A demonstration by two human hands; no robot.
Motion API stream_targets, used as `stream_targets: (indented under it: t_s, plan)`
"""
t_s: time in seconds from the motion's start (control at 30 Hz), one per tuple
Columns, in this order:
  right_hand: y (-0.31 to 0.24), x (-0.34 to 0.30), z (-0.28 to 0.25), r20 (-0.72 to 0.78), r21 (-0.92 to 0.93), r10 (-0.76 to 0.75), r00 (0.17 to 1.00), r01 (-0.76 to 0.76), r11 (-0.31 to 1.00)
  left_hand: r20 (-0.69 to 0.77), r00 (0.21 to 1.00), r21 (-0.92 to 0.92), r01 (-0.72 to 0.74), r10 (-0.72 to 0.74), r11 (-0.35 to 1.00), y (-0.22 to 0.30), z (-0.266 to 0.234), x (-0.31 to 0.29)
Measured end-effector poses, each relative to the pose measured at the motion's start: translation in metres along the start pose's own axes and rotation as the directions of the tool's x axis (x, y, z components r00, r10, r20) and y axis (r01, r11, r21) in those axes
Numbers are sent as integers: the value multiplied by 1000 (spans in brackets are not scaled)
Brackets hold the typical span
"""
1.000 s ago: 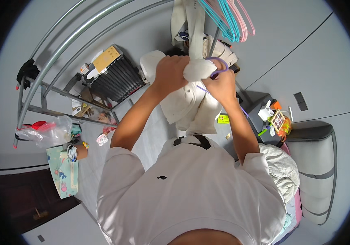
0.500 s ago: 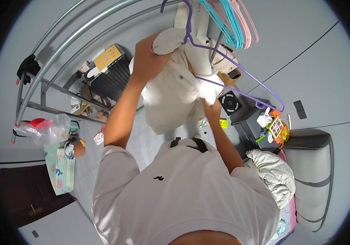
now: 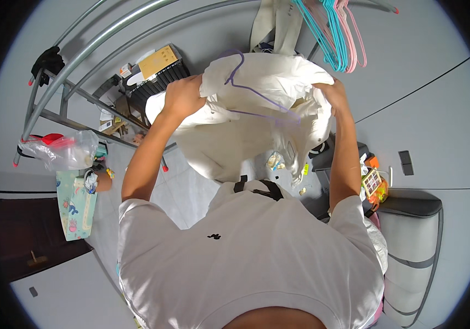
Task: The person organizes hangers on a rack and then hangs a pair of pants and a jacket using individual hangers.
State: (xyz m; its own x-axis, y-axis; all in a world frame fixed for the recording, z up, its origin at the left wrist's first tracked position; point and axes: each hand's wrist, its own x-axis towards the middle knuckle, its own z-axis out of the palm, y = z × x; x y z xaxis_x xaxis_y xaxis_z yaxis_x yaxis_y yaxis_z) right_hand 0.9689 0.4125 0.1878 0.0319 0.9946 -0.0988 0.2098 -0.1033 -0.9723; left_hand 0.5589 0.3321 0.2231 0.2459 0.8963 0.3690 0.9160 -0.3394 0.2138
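Observation:
An off-white garment [image 3: 218,145], with button-like studs on its cloth, is spread in the air before my chest. At its upper left edge my left hand [image 3: 184,98] is closed on the cloth. My right hand [image 3: 335,97] grips the opposite edge, fingers wrapped in the fabric. Between the two hands a purple clothes hanger [image 3: 236,71] lies against the garment, its hook pointing up. Folds hide part of the hanger's right side, and neither hand visibly touches it.
Overhead curves a grey metal rail [image 3: 119,24], with blue hangers [image 3: 336,41] and pink hangers [image 3: 350,35] at the right. Pale trousers-like cloth [image 3: 287,27] hangs behind the garment. A clear plastic bag [image 3: 73,151] hangs at left; a grey padded headboard [image 3: 407,241] stands at right.
My right hand has moved up and right from the garment's lower part to its upper edge. The garment is spread wider, and the hanger has shifted left and down, now largely over the cloth.

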Motion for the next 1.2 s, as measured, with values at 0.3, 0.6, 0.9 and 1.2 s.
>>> stream_targets:
  t_s: [0.3,0.6,0.9,1.2]
  plan:
    - [-88,-42,49,139,-216,-99,985,128,968,-43,998,166,60,-53,984,5,34,-1]
    - [-95,-49,58,234,-135,-196,952,232,963,30,997,-11,-69,69,998,20,49,8]
    - [-10,-153,116,205,204,368,907,-407,890,-250,900,-383,246,-356,890,-10,54,42]
    - [-124,-139,76,246,-713,-737,629,632,302,-249,928,-511,116,-276,852,12,11,25]
